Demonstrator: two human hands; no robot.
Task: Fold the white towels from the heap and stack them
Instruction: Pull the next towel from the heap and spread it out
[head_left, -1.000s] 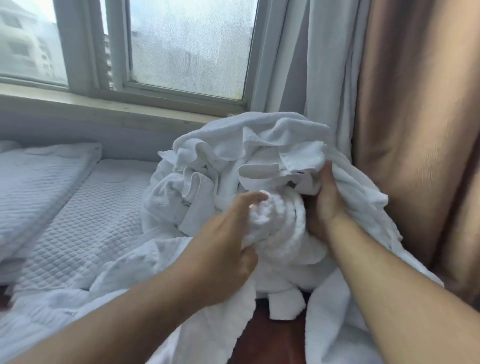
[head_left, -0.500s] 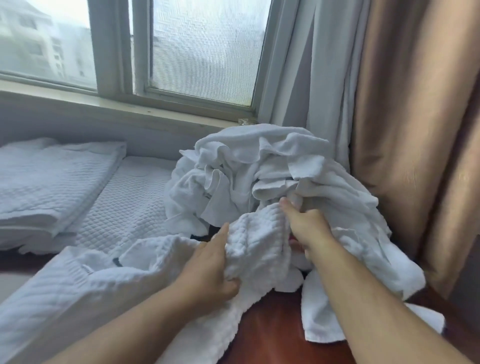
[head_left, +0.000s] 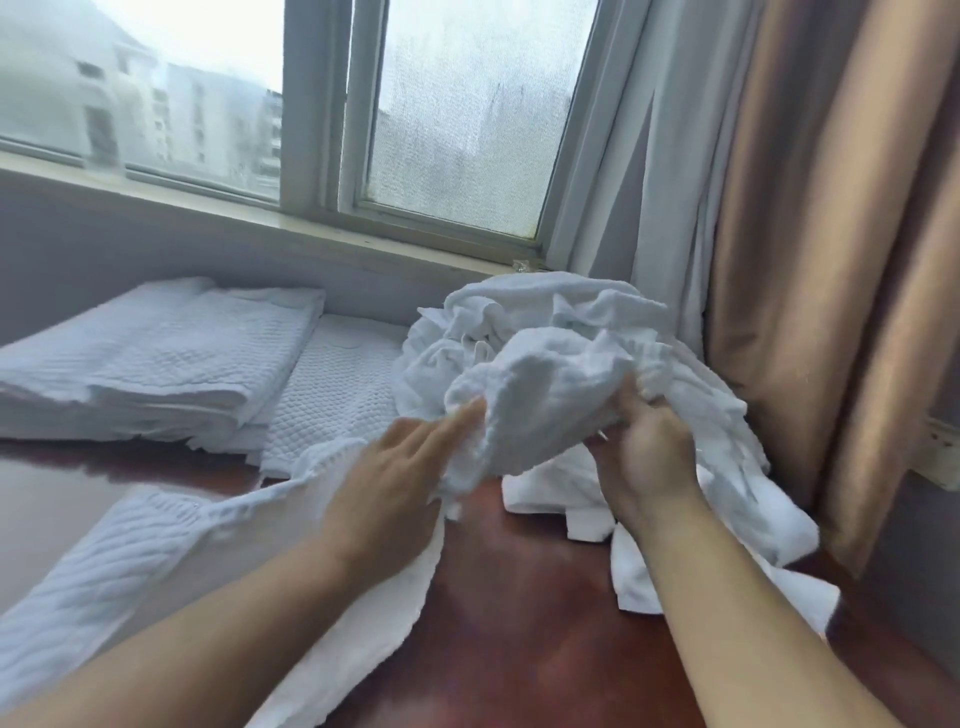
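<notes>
A: Head view: where is the towel?
B: The right hand (head_left: 644, 457) grips the bunched white towel (head_left: 535, 410) in front of the heap (head_left: 545, 312); its tail trails over the counter (head_left: 519, 623).
A: And the left hand (head_left: 384, 483)?
B: Fingers straight, touching the towel.

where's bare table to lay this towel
Bare dark red wooden table between the long ribbed white towel and the crumpled white towel heap; another strip in front of the folded white stack. The heap crowds the brown curtain corner.
</notes>
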